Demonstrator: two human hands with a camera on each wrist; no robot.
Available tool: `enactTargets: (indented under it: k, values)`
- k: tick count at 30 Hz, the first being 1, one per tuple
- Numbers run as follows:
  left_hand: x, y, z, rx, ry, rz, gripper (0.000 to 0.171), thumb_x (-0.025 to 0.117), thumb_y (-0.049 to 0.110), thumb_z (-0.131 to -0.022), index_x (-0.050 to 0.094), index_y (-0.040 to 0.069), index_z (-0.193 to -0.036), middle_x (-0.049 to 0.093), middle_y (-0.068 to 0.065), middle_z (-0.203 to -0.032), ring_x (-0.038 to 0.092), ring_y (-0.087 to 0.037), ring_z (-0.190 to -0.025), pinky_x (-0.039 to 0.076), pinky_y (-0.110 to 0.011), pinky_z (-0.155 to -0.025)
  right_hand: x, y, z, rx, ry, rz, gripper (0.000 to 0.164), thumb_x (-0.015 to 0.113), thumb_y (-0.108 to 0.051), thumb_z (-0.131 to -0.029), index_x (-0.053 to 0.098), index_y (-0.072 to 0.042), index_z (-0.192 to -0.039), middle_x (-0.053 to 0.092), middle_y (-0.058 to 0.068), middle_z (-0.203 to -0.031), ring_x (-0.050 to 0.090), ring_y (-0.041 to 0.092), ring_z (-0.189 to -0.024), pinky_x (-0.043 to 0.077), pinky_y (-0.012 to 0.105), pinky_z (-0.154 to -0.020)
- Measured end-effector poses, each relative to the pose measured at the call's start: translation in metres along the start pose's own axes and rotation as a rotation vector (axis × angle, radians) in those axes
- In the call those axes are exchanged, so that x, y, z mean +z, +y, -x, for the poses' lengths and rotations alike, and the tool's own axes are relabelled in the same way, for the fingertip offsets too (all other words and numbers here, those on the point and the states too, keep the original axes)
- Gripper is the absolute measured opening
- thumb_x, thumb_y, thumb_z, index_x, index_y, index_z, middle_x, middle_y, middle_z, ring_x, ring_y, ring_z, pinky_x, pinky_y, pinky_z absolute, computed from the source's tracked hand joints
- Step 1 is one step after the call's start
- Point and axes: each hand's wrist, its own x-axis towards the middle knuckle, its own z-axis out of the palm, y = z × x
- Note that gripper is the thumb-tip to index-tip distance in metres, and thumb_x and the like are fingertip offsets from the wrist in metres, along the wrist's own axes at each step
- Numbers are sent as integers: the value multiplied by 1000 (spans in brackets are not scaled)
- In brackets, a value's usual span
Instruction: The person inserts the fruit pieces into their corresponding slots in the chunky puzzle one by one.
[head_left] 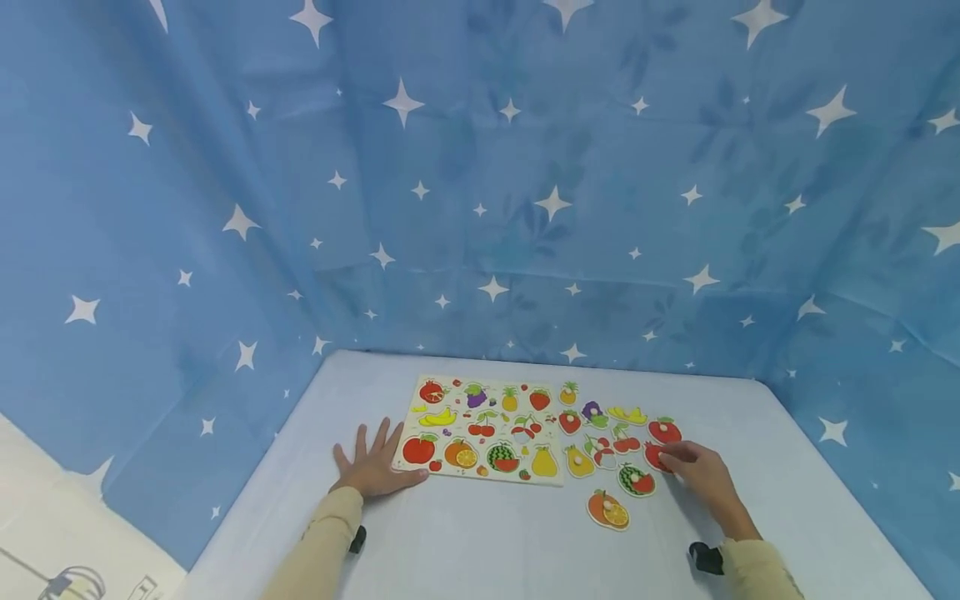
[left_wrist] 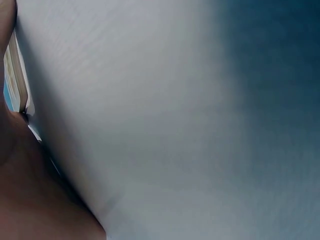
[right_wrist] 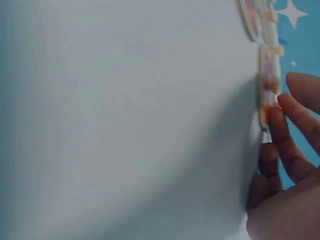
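Note:
In the head view, my left hand [head_left: 375, 468] lies with its fingers spread at the left edge of a fruit puzzle board [head_left: 487, 481], its thumb along the lower left corner. The left wrist view catches only part of that hand [left_wrist: 35, 185] and the board's edge [left_wrist: 19, 80]. My right hand [head_left: 701, 475] reaches to a red fruit puzzle piece [head_left: 654, 456], partly hidden by the fingertips. Up close in the right wrist view, a gap shows between thumb and forefinger of the right hand [right_wrist: 290, 145], right beside the knobbed pieces [right_wrist: 266, 65].
Right of the board lie several loose knobbed pieces: a pineapple [head_left: 568, 394], grapes [head_left: 595, 414], bananas [head_left: 627, 415], a strawberry [head_left: 570, 422], a pear [head_left: 579, 462], cherries [head_left: 625, 442], a watermelon [head_left: 637, 480] and an orange [head_left: 607, 510]. A starry blue curtain [head_left: 480, 233] stands behind the white table [head_left: 480, 550].

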Motion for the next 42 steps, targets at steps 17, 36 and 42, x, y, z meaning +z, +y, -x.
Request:
enactTargets:
  k: [17, 36, 42]
  values:
    - [0, -3, 10, -24, -34, 8, 120, 67, 84, -81, 30, 14, -170, 14, -15, -178, -3, -52, -159, -16, -80, -114, 15, 5, -1, -48, 90, 111, 25, 67, -8, -103, 64, 14, -115, 67, 16, -95, 59, 35, -92, 48, 53, -83]
    - [0, -7, 3, -29, -6, -23, 119, 65, 86, -81, 29, 18, -171, 14, -12, -179, -2, -50, -161, -11, -81, -115, 26, -53, -26, -209, 110, 108, 28, 67, -10, -105, 65, 15, -118, 66, 21, -100, 56, 32, -86, 48, 36, -66]
    - [14, -9, -11, -28, 20, -77, 118, 64, 88, -79, 29, 24, -172, 15, -9, -179, 1, -48, -161, -7, -82, -116, 42, -78, -35, -280, 107, 102, 25, 69, -11, -104, 68, 12, -113, 64, 14, -90, 54, 26, -73, 46, 34, -58]
